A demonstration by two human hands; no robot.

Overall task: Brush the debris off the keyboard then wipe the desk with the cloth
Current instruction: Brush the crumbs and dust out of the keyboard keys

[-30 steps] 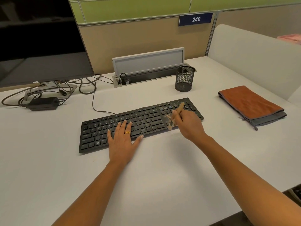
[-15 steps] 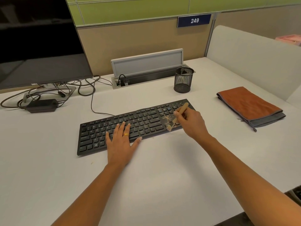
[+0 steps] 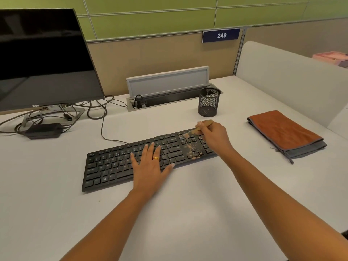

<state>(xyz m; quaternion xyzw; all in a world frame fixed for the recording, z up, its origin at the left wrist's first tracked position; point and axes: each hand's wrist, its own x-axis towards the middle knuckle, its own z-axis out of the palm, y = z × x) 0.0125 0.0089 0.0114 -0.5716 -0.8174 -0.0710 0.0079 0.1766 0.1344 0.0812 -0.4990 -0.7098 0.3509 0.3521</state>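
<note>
A: Head cam, quick, where's the keyboard point(image 3: 113, 166)?
B: Black, flat on the white surface point(image 3: 188, 213), mid-frame, angled w/ its right end farther away. Its cable runs off the back edge toward the monitor point(image 3: 43, 59).
A: Hands?
B: Left hand point(image 3: 150, 166) lies flat on the middle keys, fingers straight & spread, gold ring point(image 3: 156, 158) on one finger. Right hand point(image 3: 214, 137) pinches a small wooden-handled brush point(image 3: 199, 127); bristles touch the keys at the right end, near the back row.
A: Debris?
B: Tan crumbs point(image 3: 192, 147) scattered over the right-end keys, just on the near side of the bristles, a few down by the front edge.
A: Cloth?
B: Folded orange cloth point(image 3: 282, 130) w/ grey trim, on the surface well right of the keyboard, nothing touching it.
A: Other stuff?
B: Black mesh pen cup point(image 3: 209, 102) just behind the keyboard's right end, open cable tray point(image 3: 169, 91) behind that. Monitor's dark, back left, w/ a power brick point(image 3: 43, 129) & tangled wires by its stand. Blue "249" sign point(image 3: 221, 35) on the partition.
</note>
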